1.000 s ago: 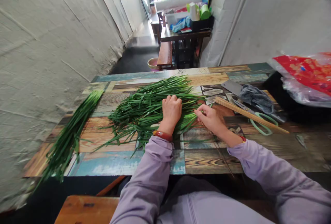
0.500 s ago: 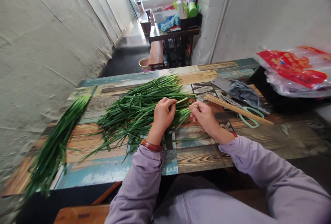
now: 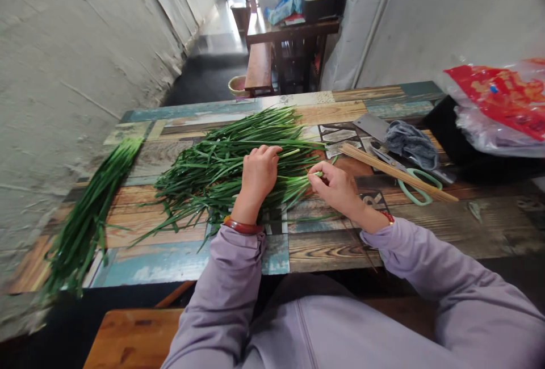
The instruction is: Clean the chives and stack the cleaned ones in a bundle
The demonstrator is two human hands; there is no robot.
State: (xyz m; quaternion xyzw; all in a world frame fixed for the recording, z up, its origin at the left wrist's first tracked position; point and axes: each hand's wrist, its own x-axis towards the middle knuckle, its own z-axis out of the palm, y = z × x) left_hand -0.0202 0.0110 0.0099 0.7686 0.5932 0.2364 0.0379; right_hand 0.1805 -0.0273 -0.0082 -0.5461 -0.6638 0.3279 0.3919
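Note:
A loose heap of garlic chives [image 3: 238,136] lies across the patterned wooden table [image 3: 251,258], its pale stem ends pointing right. My left hand [image 3: 260,171] is over the heap with fingers bent together and the thumb hidden; a pale stalk runs out from its fingertips. My right hand [image 3: 336,186] pinches the stem ends of a small front cluster between thumb and forefinger. Something thin and brown shows at its fingertips, too small to make out. Just right of that hand lie a bundle of thin wooden sticks [image 3: 395,171] and green-handled scissors [image 3: 419,192].
A neat chive bunch [image 3: 97,210] lies at the table's left end. Behind the scissors are a cleaver [image 3: 370,126] and a grey cloth [image 3: 411,145]. At right, a red and clear plastic bag [image 3: 502,108] sits on a black container. A bench [image 3: 259,67] stands beyond the table.
My left hand has moved slightly left and away from my right hand. The right hand keeps its pinch at the stem ends. The camera view has tipped down a little.

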